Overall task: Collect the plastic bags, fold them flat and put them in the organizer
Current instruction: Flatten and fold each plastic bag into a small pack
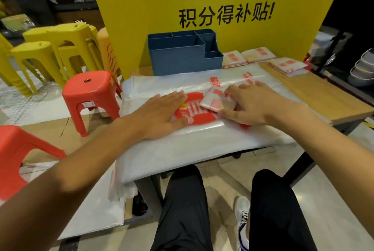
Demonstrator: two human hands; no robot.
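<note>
Your left hand (164, 112) lies flat with straight fingers on the spread stack of plastic bags (182, 145) that covers the near end of the wooden table (323, 97), pressing on the red print. Your right hand (257, 105) rests just beside it, fingers loosely bent over a small folded bag (217, 100), with the thumb against its near edge; it looks like a light pinch or a press-down, and which of the two is hard to say. That packet sits on top of the flat stack, touching both the stack and your right fingers.

The blue organizer (182, 54) stands at the far edge of the table against the yellow sign (222, 8); no bag shows above its rims, though the compartment floors are hidden. Three more folded bags (257, 55) lie on the table to the right of the organizer, outside it. More plastic sheets (95, 206) hang and lie low at the left of the table.

My reading: you are in the folding stage, four bags folded, none visibly stowed, and a thick unfolded stack left to do
</note>
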